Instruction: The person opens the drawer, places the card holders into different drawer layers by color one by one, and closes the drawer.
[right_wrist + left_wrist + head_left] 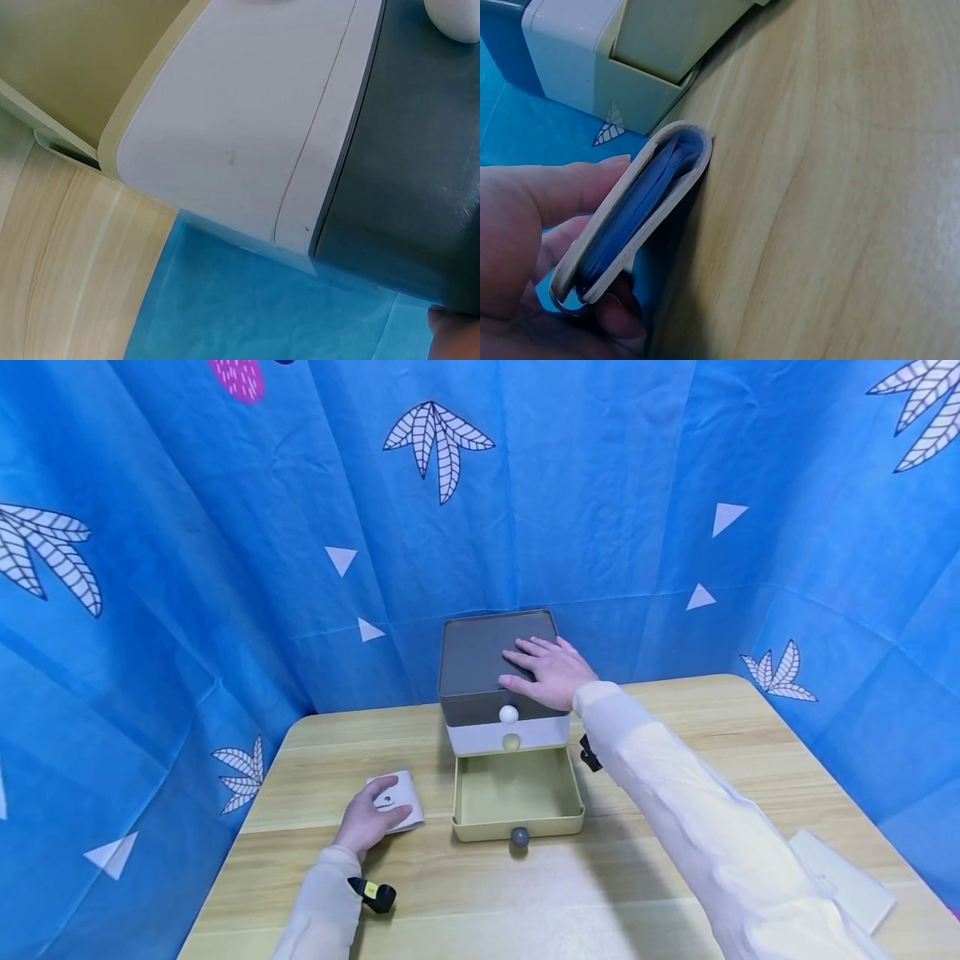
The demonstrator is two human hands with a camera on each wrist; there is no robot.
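My left hand grips a small white card holder with a snap button, left of the drawer unit. In the left wrist view, thumb and fingers lie on its two sides, and blue sleeves show between its covers. My right hand rests with spread fingers on the dark grey top of the desktop drawer unit. The unit's pale green bottom drawer is pulled out, with a dark round knob in front. The white middle drawer and the grey top one are closed.
A wooden table carries everything. A flat white object lies near its right edge, partly behind my right sleeve. A blue patterned curtain hangs behind the table and along both sides.
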